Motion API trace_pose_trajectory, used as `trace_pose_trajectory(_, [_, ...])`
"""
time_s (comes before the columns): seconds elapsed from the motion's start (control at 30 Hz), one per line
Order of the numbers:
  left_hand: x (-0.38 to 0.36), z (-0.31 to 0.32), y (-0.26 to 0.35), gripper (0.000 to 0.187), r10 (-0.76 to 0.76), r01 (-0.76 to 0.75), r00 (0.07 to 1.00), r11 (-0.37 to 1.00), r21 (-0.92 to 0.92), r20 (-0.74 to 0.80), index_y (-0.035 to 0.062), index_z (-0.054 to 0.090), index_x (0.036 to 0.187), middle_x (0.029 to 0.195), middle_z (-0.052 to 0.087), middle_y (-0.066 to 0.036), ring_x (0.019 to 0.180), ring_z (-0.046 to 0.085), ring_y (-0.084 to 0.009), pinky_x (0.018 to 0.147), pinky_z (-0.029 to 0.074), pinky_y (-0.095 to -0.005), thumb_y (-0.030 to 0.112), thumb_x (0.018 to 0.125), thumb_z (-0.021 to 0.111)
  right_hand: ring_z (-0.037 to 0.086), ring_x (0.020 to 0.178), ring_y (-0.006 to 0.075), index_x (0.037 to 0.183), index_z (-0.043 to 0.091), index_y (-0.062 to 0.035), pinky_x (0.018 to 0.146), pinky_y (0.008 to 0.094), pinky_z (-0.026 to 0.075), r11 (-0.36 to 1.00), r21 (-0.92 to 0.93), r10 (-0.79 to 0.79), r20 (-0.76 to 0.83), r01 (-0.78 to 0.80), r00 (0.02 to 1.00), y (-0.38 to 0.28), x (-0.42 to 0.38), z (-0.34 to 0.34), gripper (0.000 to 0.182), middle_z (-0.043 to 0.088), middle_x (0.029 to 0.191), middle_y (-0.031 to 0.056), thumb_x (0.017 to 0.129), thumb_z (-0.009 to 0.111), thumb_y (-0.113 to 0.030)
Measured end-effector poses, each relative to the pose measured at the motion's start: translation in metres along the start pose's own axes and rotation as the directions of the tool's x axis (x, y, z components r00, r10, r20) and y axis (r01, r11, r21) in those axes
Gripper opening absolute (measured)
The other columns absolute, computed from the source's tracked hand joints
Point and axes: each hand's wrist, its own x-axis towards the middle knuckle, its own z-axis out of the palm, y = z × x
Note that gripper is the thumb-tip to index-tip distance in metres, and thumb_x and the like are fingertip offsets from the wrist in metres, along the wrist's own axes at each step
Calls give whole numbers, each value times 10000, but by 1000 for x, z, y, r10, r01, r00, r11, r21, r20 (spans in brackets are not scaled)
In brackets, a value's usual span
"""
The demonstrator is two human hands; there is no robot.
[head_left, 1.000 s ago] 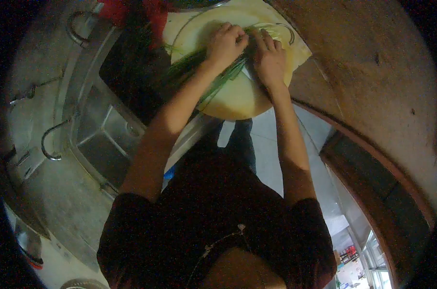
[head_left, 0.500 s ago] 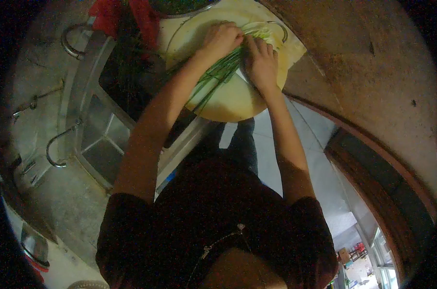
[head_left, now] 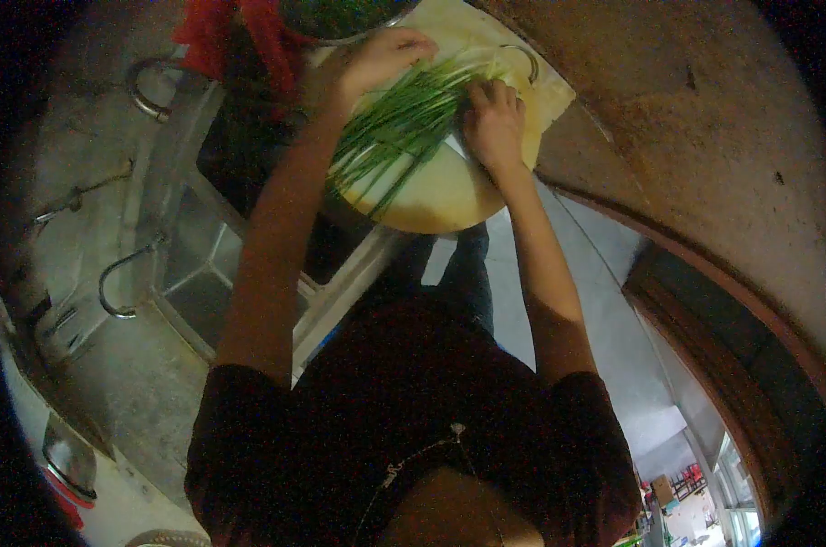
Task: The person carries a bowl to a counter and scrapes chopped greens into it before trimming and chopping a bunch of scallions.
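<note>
A bunch of long green chives (head_left: 399,128) lies slantwise across a round, yellowish cutting board (head_left: 440,214). My left hand (head_left: 390,55) is above the upper left side of the bunch, fingers loosely bent and nothing visible in them. At the pale ends of the chives, my right hand (head_left: 497,123) has its fingers curled down onto the stalks, the fingertips partly hidden. A flat whitish piece (head_left: 456,146) that looks like a blade shows beside my right hand; most of it is hidden.
Left of the board is a steel sink (head_left: 194,305) with a curved tap (head_left: 112,283). A bowl of greens (head_left: 344,16) stands behind the board, near red cloth or plastic (head_left: 271,46). A brown worn surface (head_left: 668,100) lies to the right.
My left hand has moved left and slightly up, away from the pale ends and my right hand. More of the chives now show. My right hand has barely moved.
</note>
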Motion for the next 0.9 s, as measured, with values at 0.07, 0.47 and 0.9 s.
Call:
trace_pose_trajectory(0.07, [-15, -16, 33, 226, -89, 79, 995, 981, -177, -53, 12, 584, 940, 911, 592, -39, 817, 548, -107, 741, 430, -238, 193, 813, 537, 444, 945, 279, 1027, 545, -106, 812, 423, 353, 1000, -21, -8, 16, 8, 1000, -1, 3, -5, 380, 480, 1033, 120, 663, 585, -207])
trace_pose_trajectory(0.47, [-63, -36, 103, 210, 91, -135, 961, 978, -157, -260, 54, 605, 900, 840, 606, -25, 732, 553, -100, 661, 441, -236, 230, 796, 556, 521, 753, 107, 932, 577, -12, 693, 223, 410, 94, 966, 131, 227, -240, 965, -72, 44, -78, 237, 580, 831, 50, 788, 581, -201])
trace_pose_trajectory(0.9, [-113, -66, 113, 202, 72, -135, 963, 963, -233, -260, -6, 584, 883, 680, 598, -63, 620, 570, -103, 553, 451, -242, 166, 779, 565, 530, 633, 109, 869, 573, 4, 611, 220, 422, -232, 914, -84, 322, -333, 943, -112, 34, -79, 151, 610, 735, 75, 801, 538, -126])
